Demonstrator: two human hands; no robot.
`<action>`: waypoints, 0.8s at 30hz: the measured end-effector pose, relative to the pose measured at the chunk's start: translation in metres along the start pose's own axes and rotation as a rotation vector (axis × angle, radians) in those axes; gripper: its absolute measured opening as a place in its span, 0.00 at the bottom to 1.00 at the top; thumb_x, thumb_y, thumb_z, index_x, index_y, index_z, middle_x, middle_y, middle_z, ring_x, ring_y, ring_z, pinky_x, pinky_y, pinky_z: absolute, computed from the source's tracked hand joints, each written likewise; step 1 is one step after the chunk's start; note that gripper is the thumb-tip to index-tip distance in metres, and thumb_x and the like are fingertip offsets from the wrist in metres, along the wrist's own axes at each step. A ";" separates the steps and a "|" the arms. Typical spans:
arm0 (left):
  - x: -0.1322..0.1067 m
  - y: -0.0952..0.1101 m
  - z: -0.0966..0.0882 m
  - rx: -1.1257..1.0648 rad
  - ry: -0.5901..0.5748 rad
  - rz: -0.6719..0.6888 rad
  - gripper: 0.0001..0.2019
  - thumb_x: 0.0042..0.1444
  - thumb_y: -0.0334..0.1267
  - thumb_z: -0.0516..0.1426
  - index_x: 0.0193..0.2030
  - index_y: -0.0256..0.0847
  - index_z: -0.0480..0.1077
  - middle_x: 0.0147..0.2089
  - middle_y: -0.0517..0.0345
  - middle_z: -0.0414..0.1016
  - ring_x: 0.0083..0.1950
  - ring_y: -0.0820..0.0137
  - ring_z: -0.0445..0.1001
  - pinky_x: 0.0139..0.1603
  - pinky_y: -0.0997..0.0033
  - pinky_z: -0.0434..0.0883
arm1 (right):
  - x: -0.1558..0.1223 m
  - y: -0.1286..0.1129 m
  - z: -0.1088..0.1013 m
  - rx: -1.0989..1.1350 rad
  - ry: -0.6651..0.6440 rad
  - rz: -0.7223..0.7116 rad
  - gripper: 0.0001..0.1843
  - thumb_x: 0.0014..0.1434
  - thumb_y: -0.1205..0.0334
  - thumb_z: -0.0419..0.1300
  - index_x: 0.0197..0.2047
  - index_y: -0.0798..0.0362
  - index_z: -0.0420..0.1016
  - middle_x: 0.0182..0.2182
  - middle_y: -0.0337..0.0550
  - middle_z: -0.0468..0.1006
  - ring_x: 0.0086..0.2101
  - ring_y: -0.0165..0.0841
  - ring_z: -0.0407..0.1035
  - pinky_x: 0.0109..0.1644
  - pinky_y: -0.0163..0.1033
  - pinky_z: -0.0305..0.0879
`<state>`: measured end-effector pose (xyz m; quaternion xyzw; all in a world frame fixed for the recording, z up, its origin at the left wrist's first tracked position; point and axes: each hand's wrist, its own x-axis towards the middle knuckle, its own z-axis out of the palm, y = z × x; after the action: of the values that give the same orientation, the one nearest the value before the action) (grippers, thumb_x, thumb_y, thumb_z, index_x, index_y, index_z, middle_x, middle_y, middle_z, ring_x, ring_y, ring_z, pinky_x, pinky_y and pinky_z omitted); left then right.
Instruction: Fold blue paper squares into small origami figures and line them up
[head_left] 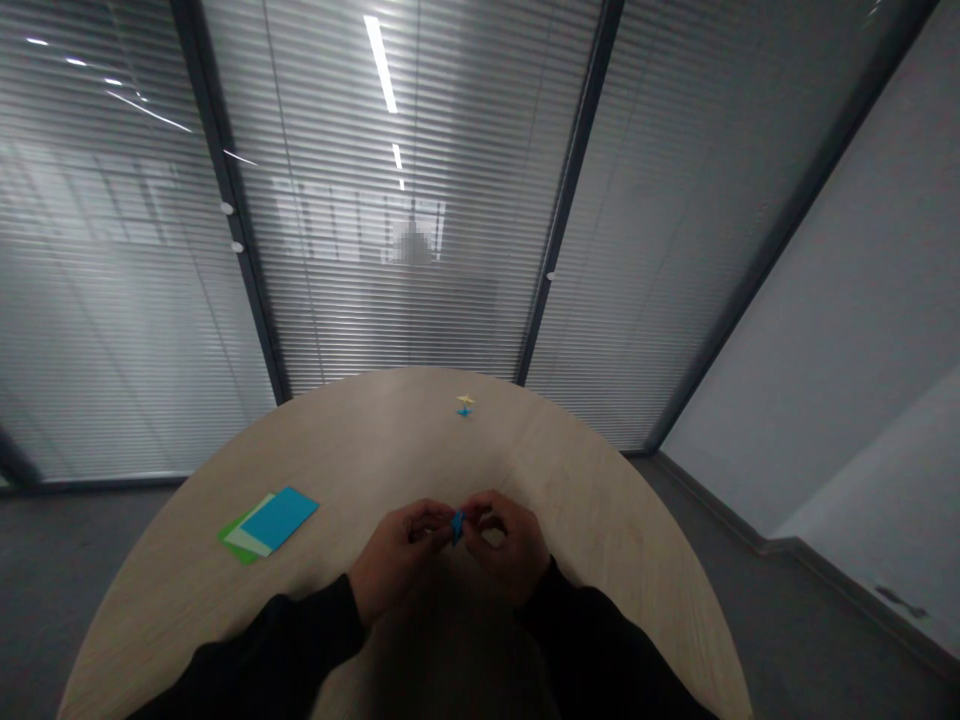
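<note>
A small piece of folded blue paper (457,527) is pinched between my two hands, above the near middle of the round table. My left hand (399,552) grips its left side with thumb and fingers. On the other side, my right hand (508,540) holds it between thumb and forefinger, the fingers curled into a ring. The fingertips cover part of the paper, so its exact folded shape is hard to make out.
Left of my hands lies a stack of flat paper sheets, blue (280,518) over pale and bright green (234,540). Toward the far edge of the wooden table (360,440) stand a small yellow folded paper figure (466,399) and a blue one (464,412). Blinds (405,320) rise behind.
</note>
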<state>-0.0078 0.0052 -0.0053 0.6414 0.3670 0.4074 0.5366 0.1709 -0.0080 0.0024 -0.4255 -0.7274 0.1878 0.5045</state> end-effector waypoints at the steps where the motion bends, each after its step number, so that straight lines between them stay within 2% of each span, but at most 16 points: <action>1: 0.000 0.002 0.000 0.001 -0.012 -0.005 0.12 0.55 0.41 0.61 0.44 0.37 0.75 0.44 0.47 0.81 0.44 0.62 0.78 0.48 0.63 0.71 | 0.000 -0.001 0.001 0.001 0.002 -0.002 0.06 0.52 0.66 0.58 0.35 0.54 0.74 0.28 0.43 0.78 0.27 0.32 0.74 0.32 0.36 0.74; 5: -0.001 0.007 0.001 0.025 -0.044 -0.044 0.12 0.55 0.44 0.60 0.40 0.37 0.76 0.41 0.48 0.82 0.42 0.61 0.78 0.45 0.64 0.70 | -0.001 -0.004 0.002 -0.009 -0.008 0.023 0.05 0.51 0.67 0.58 0.33 0.52 0.72 0.28 0.41 0.77 0.27 0.32 0.74 0.33 0.36 0.73; 8: -0.002 0.007 0.001 0.096 -0.029 -0.046 0.12 0.56 0.45 0.59 0.38 0.37 0.76 0.37 0.49 0.82 0.39 0.61 0.77 0.42 0.63 0.70 | -0.001 -0.004 0.001 -0.012 -0.017 0.033 0.04 0.50 0.68 0.58 0.32 0.51 0.71 0.27 0.39 0.76 0.27 0.31 0.73 0.32 0.35 0.72; 14: -0.002 0.004 0.000 0.253 0.028 -0.029 0.12 0.57 0.44 0.58 0.39 0.37 0.76 0.37 0.49 0.81 0.38 0.60 0.77 0.39 0.64 0.70 | 0.002 0.001 -0.004 -0.059 -0.103 -0.021 0.02 0.51 0.67 0.59 0.31 0.51 0.70 0.26 0.39 0.75 0.27 0.31 0.70 0.32 0.35 0.68; 19: -0.003 0.004 0.001 0.236 0.053 -0.005 0.11 0.58 0.43 0.57 0.39 0.38 0.75 0.37 0.51 0.81 0.37 0.62 0.77 0.39 0.65 0.70 | 0.001 0.003 -0.005 -0.178 -0.106 -0.113 0.02 0.52 0.67 0.58 0.29 0.52 0.71 0.25 0.39 0.72 0.26 0.31 0.67 0.31 0.36 0.64; 24: -0.002 0.004 0.002 0.236 0.122 0.003 0.11 0.57 0.44 0.57 0.38 0.39 0.75 0.37 0.51 0.80 0.37 0.62 0.76 0.39 0.65 0.70 | 0.000 0.004 -0.006 -0.184 -0.116 -0.075 0.01 0.53 0.66 0.59 0.31 0.53 0.72 0.26 0.41 0.75 0.27 0.32 0.71 0.33 0.36 0.67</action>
<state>-0.0068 0.0015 -0.0014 0.6749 0.4432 0.4004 0.4333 0.1776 -0.0062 0.0020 -0.4309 -0.7850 0.1258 0.4270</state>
